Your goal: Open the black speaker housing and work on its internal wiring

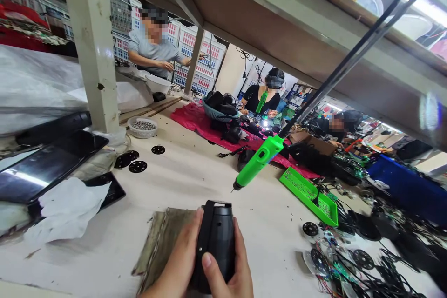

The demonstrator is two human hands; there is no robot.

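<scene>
Black housing (222, 238), smooth and rounded

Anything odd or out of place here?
Mildly: a crumpled white sheet lies partly over a dark flat object at left, and loose black discs lie strewn near the bowl, uncontained. The held black housing shows no visible damage.

One head-worn camera looks forward and down over the bench (174, 177). The view is tilted: the shelf (279, 46) slopes down rightward. Left hand (179, 258) and right hand (235, 281) lie near, bottom centre; crates (213, 61) stand well back.
</scene>
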